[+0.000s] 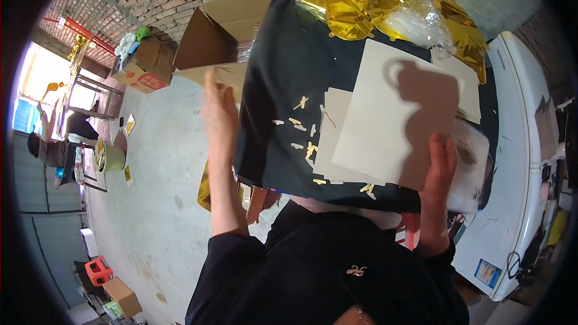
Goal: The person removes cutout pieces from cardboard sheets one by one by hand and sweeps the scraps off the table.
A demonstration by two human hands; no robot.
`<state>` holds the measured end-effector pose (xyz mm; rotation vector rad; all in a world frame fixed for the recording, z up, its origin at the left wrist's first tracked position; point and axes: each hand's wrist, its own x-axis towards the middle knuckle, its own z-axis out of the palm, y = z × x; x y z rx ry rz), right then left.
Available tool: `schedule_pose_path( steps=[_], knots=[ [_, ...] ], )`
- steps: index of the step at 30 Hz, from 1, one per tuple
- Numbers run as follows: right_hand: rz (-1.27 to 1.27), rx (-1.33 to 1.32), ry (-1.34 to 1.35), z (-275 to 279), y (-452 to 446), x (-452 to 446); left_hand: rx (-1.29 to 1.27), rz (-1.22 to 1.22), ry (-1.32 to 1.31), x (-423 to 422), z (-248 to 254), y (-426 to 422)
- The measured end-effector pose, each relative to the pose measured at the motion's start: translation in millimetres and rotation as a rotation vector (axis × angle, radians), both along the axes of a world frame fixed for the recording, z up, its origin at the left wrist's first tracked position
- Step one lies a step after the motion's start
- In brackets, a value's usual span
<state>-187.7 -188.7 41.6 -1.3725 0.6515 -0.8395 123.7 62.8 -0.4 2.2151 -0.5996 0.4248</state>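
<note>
My right hand (pixel 440 165) grips the lower right edge of a large pale card sheet (pixel 376 108), its fingers curled at that side. The sheet lies over other pale card sheets (pixel 328 153), and a dark shadow falls across it. My left hand (pixel 219 111) is raised beside the table's left edge, near an open cardboard box (pixel 208 72). Its fingers are stretched out, somewhat blurred, and hold nothing visible. Several small yellow and whitish flat pieces (pixel 310 149) lie scattered on the black tabletop cloth (pixel 274 78) between my hands.
Gold foil (pixel 346 3) and clear plastic (pixel 421 24) cover the table's far end. A plastic bag (pixel 472 159) lies at its right side, next to a white appliance (pixel 512 114). On the floor at left are a cardboard carton (pixel 144 66), a green bin (pixel 111 157) and a red stool (pixel 98 271).
</note>
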Motion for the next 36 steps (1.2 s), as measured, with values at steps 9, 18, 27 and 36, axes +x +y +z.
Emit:
schedule_pose_path(
  steps=[9, 18, 27, 36],
  knots=[
    [0.026, -0.148, 0.020, -5.5, 4.4, 6.2, -0.223, -0.518, 0.607, -65.4, 52.1, -41.8],
    [0.066, -0.388, 0.137, 9.2, 5.2, -5.9, -0.249, -0.706, 0.763, -107.0, 67.4, -87.9],
    [0.079, -0.493, 0.189, 16.4, 5.3, -14.6, -0.114, -0.663, 0.636, -108.7, 79.4, -82.0],
    [0.102, -0.593, 0.206, 22.7, 12.8, -19.4, -0.194, -0.581, 0.544, -117.9, 73.7, -92.9]
  ],
)
